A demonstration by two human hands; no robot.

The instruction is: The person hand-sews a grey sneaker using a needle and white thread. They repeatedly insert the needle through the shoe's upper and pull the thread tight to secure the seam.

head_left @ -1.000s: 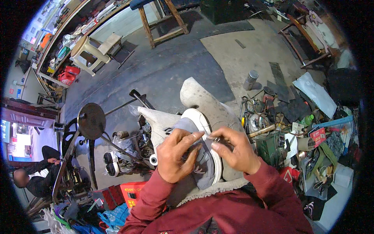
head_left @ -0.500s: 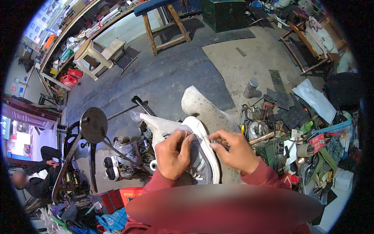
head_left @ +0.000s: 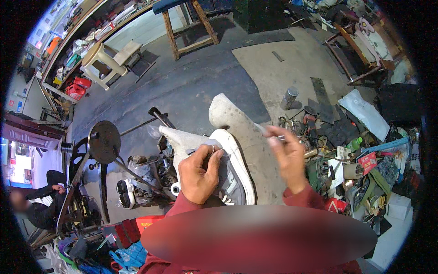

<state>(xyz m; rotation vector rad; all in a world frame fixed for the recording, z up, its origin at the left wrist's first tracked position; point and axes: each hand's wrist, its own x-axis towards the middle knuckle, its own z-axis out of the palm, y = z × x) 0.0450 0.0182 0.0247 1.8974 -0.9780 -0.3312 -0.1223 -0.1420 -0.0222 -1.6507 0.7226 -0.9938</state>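
Note:
A grey sneaker (head_left: 232,185) with a thick white sole lies sole edge up across my lap, toe end away from me. My left hand (head_left: 199,172) is closed in a pinch at the sneaker's side, thumb and forefinger on a thin thread, which loops round the forefinger. From there the pale thread (head_left: 244,150) runs slackly over the sole toward my right hand (head_left: 286,155). That hand is raised to the right of the sneaker, somewhat blurred, its fingertips pinched together on the thread. A metallic ring-like band shows on one of its fingers.
A pale spotted cloth (head_left: 228,112) covers my lap. Left stands a black iron stand with a round plate (head_left: 104,141); a person (head_left: 39,203) sits beyond it. Cluttered tools and scraps, with a metal canister (head_left: 289,98), lie right. A plastic stool (head_left: 101,64) stands far left.
My right hand has moved up and to the right, away from the sole, drawing out thread. My left hand has stayed at the sneaker's side. The whole view has shifted slightly.

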